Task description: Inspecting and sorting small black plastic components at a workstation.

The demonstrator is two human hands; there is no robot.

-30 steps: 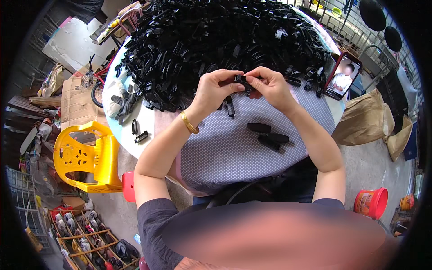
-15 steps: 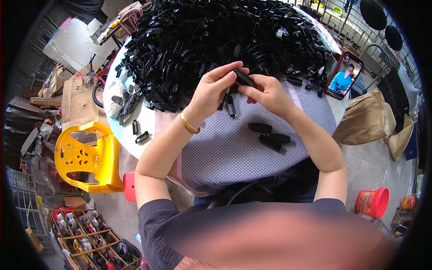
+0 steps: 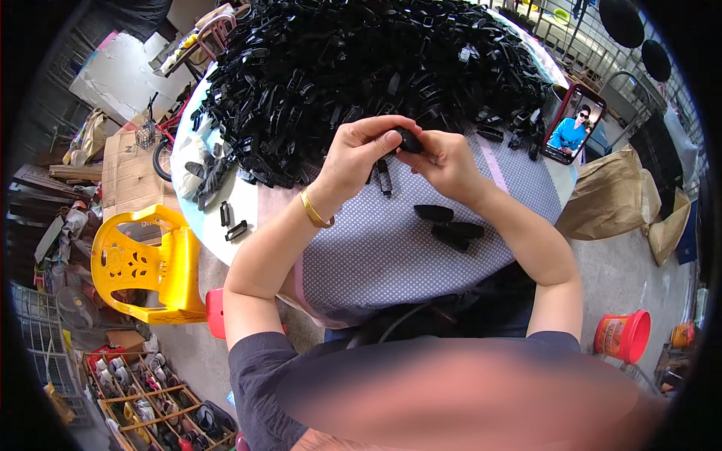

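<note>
Between my fingers is a small black plastic piece (image 3: 408,140), partly covered by them; its exact kind I cannot make out. My left hand (image 3: 362,152) pinches it from the left with thumb and forefinger. From the right, my right hand (image 3: 445,162) grips its other side, fingers bent inward. Beyond both hands rises a large heap of black plastic parts (image 3: 353,68). Just below the hands lies a loose black clip-like part (image 3: 384,179). Several dark oval pieces (image 3: 451,228) rest together on the dotted tablecloth (image 3: 376,263), nearer to me.
A phone (image 3: 574,124) with a lit screen stands at the table's right edge. Two black parts (image 3: 231,222) and dark gloves (image 3: 210,177) lie on the left side. A yellow chair (image 3: 150,263), a red bucket (image 3: 624,336) and brown paper bags (image 3: 609,192) stand around the table.
The black piece has been turned in my fingers, now showing a rounder, shorter outline. Both hands have shifted slightly, staying together in front of the heap.
</note>
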